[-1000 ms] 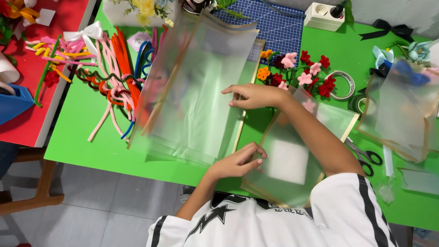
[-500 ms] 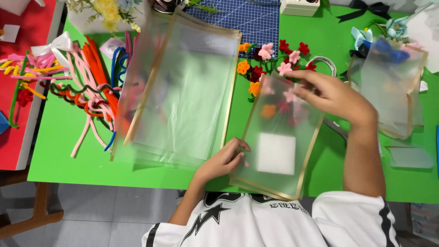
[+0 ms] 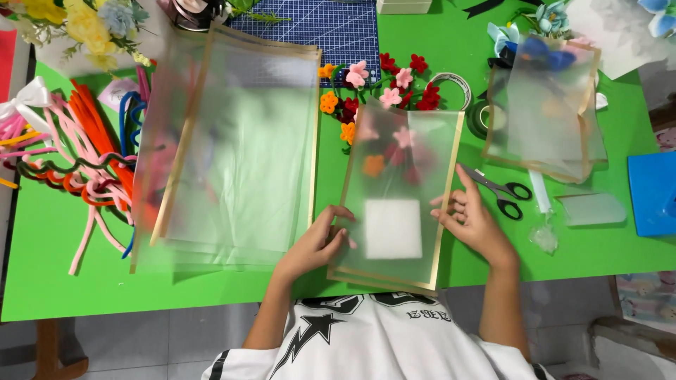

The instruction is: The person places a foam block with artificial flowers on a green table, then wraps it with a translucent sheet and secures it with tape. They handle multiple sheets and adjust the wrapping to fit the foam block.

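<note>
A frosted translucent sheet with gold edges point(image 3: 405, 176) lies on the green table point(image 3: 49, 274) in front of me, a white square pad point(image 3: 393, 229) under or on it. My left hand point(image 3: 317, 243) grips its left edge and my right hand point(image 3: 473, 219) holds its right edge, fingers spread on top. Small felt flowers point(image 3: 394, 81) in red, pink and orange lie at the sheet's far end, some showing through it.
A larger stack of the same frosted sheets point(image 3: 232, 148) lies to the left, over coloured pipe cleaners point(image 3: 84, 162). Black scissors point(image 3: 501, 190), tape rolls point(image 3: 458, 84), another sheet stack point(image 3: 546, 112), a blue cutting mat point(image 3: 317, 28) and a blue box point(image 3: 655, 193) sit around.
The sheet was held raised and tilted in both hands; now it lies flat on the table, over the flowers. My right hand slid from its top edge down to its right edge.
</note>
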